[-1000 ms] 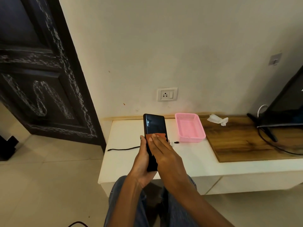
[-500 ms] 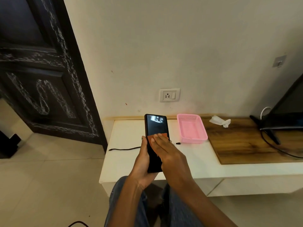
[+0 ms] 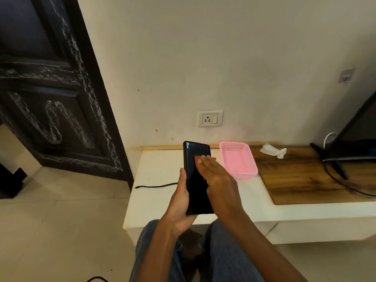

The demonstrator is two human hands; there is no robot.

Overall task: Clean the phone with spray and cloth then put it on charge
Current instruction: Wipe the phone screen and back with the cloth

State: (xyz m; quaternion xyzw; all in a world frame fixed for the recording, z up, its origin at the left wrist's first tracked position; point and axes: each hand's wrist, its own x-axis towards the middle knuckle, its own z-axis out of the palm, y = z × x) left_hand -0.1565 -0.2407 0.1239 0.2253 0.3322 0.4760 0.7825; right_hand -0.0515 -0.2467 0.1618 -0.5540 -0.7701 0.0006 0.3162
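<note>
A: Item one, phone (image 3: 196,180)?
B: Black, screen dark, held upright above the front edge of the white bench (image 3: 154,204). The left hand (image 3: 181,202) is wrapped around its lower left side, thumb up the left edge, fingers hidden behind.

A: Item two, right hand (image 3: 217,178)?
B: Laid flat across the screen, fingers together and stretched toward the upper half. It covers most of whatever lies under it; only a thin reddish edge shows at the fingertips (image 3: 201,158), too blurred to tell if it is the cloth.

A: Item three, cable (image 3: 154,186)?
B: Black, lying on the bench left of the phone, its free end near the bench's left edge. The other end runs behind the left hand.

A: Other stock on the bench?
B: A pink basket (image 3: 239,159), just right of the phone. A wooden board (image 3: 301,180) beyond it, carrying a crumpled white tissue (image 3: 272,150) at the back. A dark screen on a stand (image 3: 354,139) at the far right, wires trailing across the board.

A: Wall fittings?
B: A white socket with switch (image 3: 210,118) above the phone. A dark carved door (image 3: 50,98) at left.
</note>
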